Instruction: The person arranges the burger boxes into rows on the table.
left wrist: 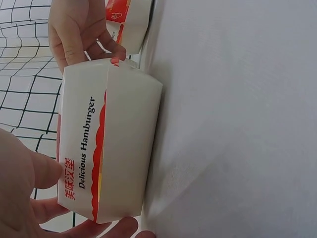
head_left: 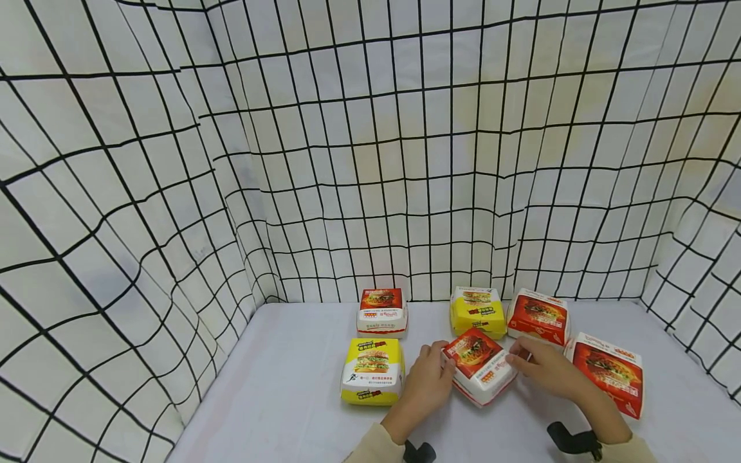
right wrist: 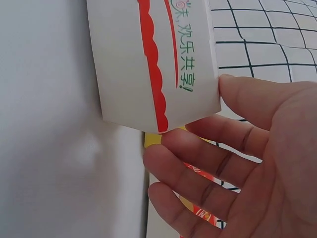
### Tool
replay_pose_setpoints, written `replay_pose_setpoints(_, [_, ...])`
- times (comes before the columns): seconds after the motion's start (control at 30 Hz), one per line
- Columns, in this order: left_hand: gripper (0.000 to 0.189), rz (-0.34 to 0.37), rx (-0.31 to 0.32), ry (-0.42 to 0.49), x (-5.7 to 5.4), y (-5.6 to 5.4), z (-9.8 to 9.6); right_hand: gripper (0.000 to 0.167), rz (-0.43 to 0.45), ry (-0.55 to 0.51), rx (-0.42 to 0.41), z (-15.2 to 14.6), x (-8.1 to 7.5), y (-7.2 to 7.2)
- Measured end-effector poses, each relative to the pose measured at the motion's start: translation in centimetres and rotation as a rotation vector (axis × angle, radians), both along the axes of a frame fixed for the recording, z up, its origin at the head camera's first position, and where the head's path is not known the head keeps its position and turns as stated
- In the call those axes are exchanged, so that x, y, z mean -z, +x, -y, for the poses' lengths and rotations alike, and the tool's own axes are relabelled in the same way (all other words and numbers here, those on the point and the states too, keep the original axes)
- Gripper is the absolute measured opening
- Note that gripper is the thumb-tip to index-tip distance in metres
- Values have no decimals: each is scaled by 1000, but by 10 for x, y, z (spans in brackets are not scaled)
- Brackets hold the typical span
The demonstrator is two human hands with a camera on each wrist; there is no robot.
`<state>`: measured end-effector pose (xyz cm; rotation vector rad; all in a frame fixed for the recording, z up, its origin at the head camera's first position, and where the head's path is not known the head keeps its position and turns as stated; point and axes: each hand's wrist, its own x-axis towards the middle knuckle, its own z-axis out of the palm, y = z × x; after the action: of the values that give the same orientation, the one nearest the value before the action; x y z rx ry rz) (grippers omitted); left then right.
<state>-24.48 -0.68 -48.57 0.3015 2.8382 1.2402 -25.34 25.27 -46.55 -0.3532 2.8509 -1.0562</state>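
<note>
A red-and-white hamburger box sits turned at an angle between both hands, printed "Delicious Hamburger" on its side in the left wrist view. My left hand grips its left end, thumb near the top edge and fingers around the end panel. On the opposite end, my right hand pinches a corner, with the thumb at the lid's edge and fingers beneath; its other fingers spread loosely in the right wrist view. The box's lower edge is close to the white table.
Left of the hands, a yellow hamburger box stands before a red-and-white one. Behind the held box is another yellow box. Two more red boxes, one farther back and one nearer, lie right. Black-gridded white netting surrounds the table.
</note>
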Motion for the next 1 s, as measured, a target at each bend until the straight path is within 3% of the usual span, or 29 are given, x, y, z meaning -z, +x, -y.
replay_pose_setpoints(0.33, [47, 18, -19, -8, -1, 1, 1, 24, 16, 7, -5, 1, -5, 3])
replay_pose_setpoints(0.57, [46, -15, -22, -4, -2, 1, 1, 27, 15, -1, 8, 1, -6, 3])
replay_pose_setpoints(0.83, [50, -45, -45, 9, -6, 1, 1, 33, -15, -42, 4, 1, 1, 1])
replay_pose_setpoints(1.0, [52, -61, -60, -43, -14, 5, -2, 37, -23, -59, 7, 1, 6, -1])
